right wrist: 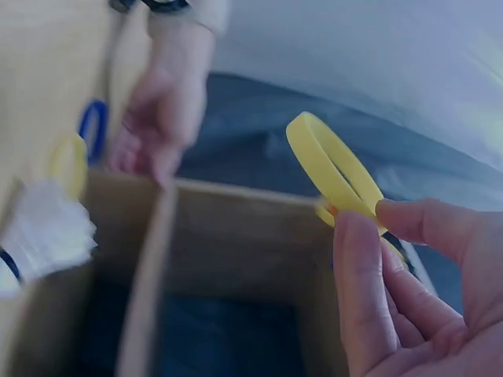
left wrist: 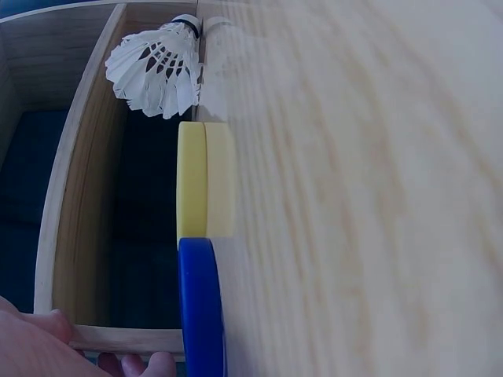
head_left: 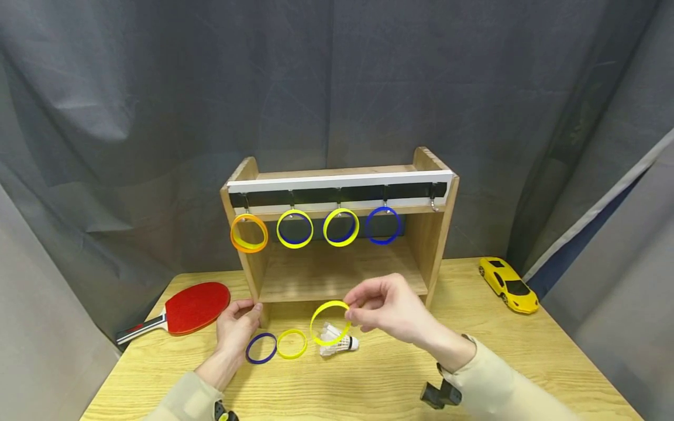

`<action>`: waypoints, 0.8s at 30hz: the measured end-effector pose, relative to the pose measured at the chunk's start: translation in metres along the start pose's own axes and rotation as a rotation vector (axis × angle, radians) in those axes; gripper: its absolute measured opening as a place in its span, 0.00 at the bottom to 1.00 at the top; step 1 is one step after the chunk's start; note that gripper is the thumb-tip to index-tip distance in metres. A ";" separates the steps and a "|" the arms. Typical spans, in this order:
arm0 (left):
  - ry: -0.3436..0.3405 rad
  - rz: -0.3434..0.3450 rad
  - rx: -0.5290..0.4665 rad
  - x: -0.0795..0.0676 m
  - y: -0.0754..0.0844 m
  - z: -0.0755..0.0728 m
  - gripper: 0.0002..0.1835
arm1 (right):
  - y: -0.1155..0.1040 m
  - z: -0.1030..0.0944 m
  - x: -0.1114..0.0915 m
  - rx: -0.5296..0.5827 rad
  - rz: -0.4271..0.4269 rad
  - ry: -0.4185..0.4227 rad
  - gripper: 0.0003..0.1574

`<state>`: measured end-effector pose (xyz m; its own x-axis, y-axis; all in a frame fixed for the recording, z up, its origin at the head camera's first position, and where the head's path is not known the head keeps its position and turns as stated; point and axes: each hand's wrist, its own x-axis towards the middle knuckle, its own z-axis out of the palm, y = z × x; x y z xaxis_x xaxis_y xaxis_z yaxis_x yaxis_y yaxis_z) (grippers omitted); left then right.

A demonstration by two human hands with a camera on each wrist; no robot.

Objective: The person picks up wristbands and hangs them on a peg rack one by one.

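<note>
My right hand [head_left: 392, 313] pinches a yellow wristband [right wrist: 318, 161] between thumb and fingertips, in front of the wooden shelf [head_left: 342, 272] and above the table. At the shelf's lower left corner, my left hand [head_left: 235, 330] grips the side panel; only part of that hand [left wrist: 35, 345] shows in the left wrist view. A blue wristband [head_left: 275, 349] and another yellow wristband [head_left: 292, 357] lie side by side on the table, right of the left hand. Partly behind the held wristband lies a white shuttlecock [head_left: 342, 345].
Hooks along the shelf's front rail carry an orange wristband [head_left: 250, 250] with yellow, yellow wristbands [head_left: 341, 244] with blue, and a blue wristband [head_left: 384, 241]. The rightmost hook [head_left: 434, 204] is bare. A red table tennis paddle [head_left: 197, 309] lies left; a yellow toy car [head_left: 508, 285] stands right.
</note>
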<state>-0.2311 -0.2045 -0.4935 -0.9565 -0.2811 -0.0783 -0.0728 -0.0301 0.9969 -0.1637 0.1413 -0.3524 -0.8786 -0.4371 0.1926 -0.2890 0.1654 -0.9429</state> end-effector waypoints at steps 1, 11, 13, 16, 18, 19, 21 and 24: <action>0.000 0.000 0.000 0.000 0.000 0.000 0.16 | -0.005 -0.006 -0.001 0.002 -0.004 0.028 0.14; -0.002 -0.004 -0.003 0.002 -0.001 0.000 0.16 | -0.038 -0.058 -0.005 0.161 -0.177 0.322 0.13; -0.004 -0.006 -0.001 0.002 -0.001 -0.001 0.17 | -0.041 -0.064 -0.004 0.218 -0.217 0.369 0.14; -0.006 -0.009 0.002 0.002 -0.001 -0.001 0.17 | -0.041 -0.071 0.000 0.283 -0.244 0.440 0.14; -0.007 -0.011 0.004 0.002 -0.001 -0.001 0.17 | -0.040 -0.074 0.002 0.315 -0.245 0.486 0.13; -0.007 -0.012 0.004 0.002 -0.001 -0.001 0.18 | -0.039 -0.075 0.004 0.328 -0.242 0.509 0.13; -0.007 -0.012 0.005 0.002 -0.001 -0.001 0.18 | -0.036 -0.076 0.007 0.364 -0.230 0.546 0.13; -0.008 -0.010 0.006 0.001 -0.001 -0.001 0.18 | -0.032 -0.077 0.012 0.426 -0.205 0.595 0.13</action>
<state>-0.2321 -0.2054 -0.4943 -0.9581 -0.2726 -0.0882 -0.0839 -0.0274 0.9961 -0.1945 0.1990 -0.2991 -0.9151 0.1480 0.3752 -0.4025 -0.2758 -0.8729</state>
